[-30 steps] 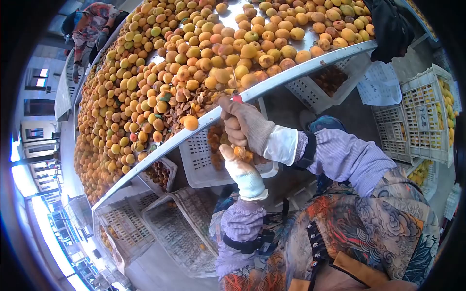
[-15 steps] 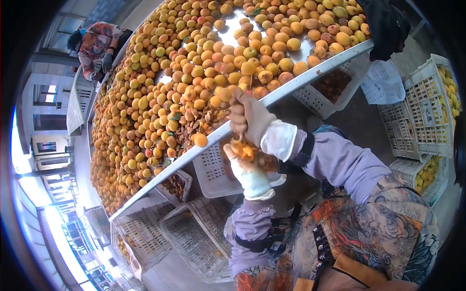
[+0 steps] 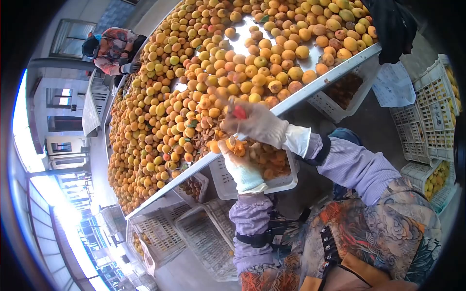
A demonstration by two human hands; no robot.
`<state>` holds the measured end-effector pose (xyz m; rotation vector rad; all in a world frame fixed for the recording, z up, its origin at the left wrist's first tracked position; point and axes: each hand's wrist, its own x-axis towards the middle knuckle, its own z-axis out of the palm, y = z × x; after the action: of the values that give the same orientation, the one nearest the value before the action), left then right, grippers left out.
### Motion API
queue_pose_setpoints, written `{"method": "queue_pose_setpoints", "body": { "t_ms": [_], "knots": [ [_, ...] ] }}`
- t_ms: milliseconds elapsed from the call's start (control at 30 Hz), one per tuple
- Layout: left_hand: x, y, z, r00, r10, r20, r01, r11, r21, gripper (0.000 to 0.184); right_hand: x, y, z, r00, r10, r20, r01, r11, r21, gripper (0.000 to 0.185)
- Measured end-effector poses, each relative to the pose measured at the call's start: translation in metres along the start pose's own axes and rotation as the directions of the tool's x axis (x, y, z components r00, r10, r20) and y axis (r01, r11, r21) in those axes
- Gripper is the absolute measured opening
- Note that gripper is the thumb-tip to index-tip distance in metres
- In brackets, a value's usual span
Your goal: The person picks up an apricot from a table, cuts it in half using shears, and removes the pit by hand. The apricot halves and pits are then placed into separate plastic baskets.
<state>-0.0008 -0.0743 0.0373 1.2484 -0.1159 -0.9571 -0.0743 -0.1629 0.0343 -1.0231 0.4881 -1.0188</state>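
My left hand (image 3: 241,168), in a pale glove, is closed around a split apricot (image 3: 236,147) with its orange flesh showing, just at the table's near rim (image 3: 310,90). Above and right of it, my gloved right hand (image 3: 262,125) grips a small red-handled tool (image 3: 239,112); motion blur hides its tip. Beside both hands lies a brown heap of apricot pits and scraps (image 3: 206,137). Whole apricots (image 3: 160,110) cover most of the metal table. Under my hands stands a white crate (image 3: 287,184) holding orange apricot pieces.
A co-worker (image 3: 115,49) bends over the table's far left side. Stacked crates (image 3: 437,114) with yellow fruit stand at the right, near a hanging white sheet (image 3: 394,85). More crates (image 3: 204,237) sit on the floor at lower left. Something black (image 3: 392,31) hangs over the right corner.
My right hand has turned and lifted from its fist beside the left hand, and the red tool now shows. The left hand stays around the apricot. The whole view has shifted slightly.
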Motion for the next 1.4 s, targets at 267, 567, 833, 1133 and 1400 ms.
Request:
{"method": "queue_pose_setpoints", "body": {
  "t_ms": [267,567,833,1133,1400],
  "knots": [
    [-0.006,0.0,-0.024,0.97,0.082,0.229,-0.118,0.982,0.147,0.03,-0.019,-0.005,0.0,0.949,0.177,0.262,-0.044,0.894,-0.446,0.035],
    [0.003,0.003,-0.046,0.988,-0.057,0.141,-0.007,0.911,0.413,0.023,-0.025,0.007,0.014,1.0,0.018,0.006,-0.013,0.891,-0.454,0.01],
    [-0.017,0.0,-0.033,0.962,0.027,0.27,0.003,0.994,-0.111,0.036,-0.028,0.005,0.019,0.961,0.252,0.118,-0.186,0.897,-0.402,0.019],
    [-0.001,0.01,-0.076,0.714,0.574,0.401,-0.635,0.29,0.716,0.016,-0.016,-0.001,0.013,0.979,0.184,0.093,-0.176,0.98,-0.09,0.01],
    [0.055,0.028,-0.07,0.597,0.583,0.551,-0.528,-0.231,0.817,0.037,0.013,-0.01,-0.025,0.978,-0.043,-0.203,-0.062,0.874,-0.482,0.025]
  ]
}}
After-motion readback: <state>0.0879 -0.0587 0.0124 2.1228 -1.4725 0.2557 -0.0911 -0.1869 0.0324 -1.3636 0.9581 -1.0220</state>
